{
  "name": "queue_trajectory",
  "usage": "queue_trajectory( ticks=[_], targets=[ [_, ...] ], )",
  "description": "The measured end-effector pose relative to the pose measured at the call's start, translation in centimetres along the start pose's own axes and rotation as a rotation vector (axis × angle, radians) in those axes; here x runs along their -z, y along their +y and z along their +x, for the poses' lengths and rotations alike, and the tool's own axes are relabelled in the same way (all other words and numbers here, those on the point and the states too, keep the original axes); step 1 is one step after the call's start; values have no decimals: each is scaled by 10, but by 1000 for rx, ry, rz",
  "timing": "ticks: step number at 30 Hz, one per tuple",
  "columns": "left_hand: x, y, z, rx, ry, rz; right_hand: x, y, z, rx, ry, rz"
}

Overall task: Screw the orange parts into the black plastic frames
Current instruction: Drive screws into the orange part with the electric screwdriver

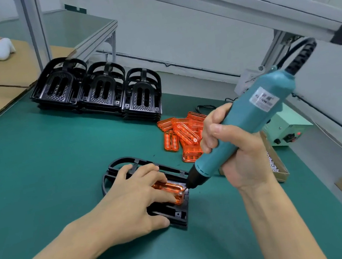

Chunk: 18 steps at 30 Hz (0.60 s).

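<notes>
Low in the centre of the frame, the left hand (pixel 131 199) lies flat, fingers extended, pressing an orange part (pixel 171 190) into a black plastic frame (pixel 174 214) lying on the green bench (pixel 38 171). The right hand (pixel 235 153) is wrapped around a teal electric screwdriver (pixel 252 117), tilted so its bit meets the orange part's right end. Right of centre lies a heap of orange parts (pixel 185 135); three stacks of black frames (pixel 97 91) stand at upper left.

A single head-worn wide-angle camera is looking forward and down from close above the green work mat (pixel 38 171), facing the grey back wall (pixel 174 40); straight edges are bowing outward.
</notes>
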State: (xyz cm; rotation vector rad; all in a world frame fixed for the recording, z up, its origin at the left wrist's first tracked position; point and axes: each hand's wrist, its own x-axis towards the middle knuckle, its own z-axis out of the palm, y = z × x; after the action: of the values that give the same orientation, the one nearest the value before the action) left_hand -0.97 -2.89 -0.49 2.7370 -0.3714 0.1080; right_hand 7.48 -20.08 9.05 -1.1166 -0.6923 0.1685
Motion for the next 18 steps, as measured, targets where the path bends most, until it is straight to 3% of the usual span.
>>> queue_trajectory(
  ticks=[4, 10, 13, 18],
  targets=[
    [0, 0, 0, 22, -4, 11, 5, -28, 15, 99, 203, 128],
    [1, 2, -3, 222, 47, 89, 17, -38, 7, 146, 399, 97],
    [11, 10, 2, 221, 60, 57, 24, -34, -4, 197, 484, 62],
    [35, 11, 43, 165, 311, -76, 30, -37, -11, 362, 639, -79]
  ],
)
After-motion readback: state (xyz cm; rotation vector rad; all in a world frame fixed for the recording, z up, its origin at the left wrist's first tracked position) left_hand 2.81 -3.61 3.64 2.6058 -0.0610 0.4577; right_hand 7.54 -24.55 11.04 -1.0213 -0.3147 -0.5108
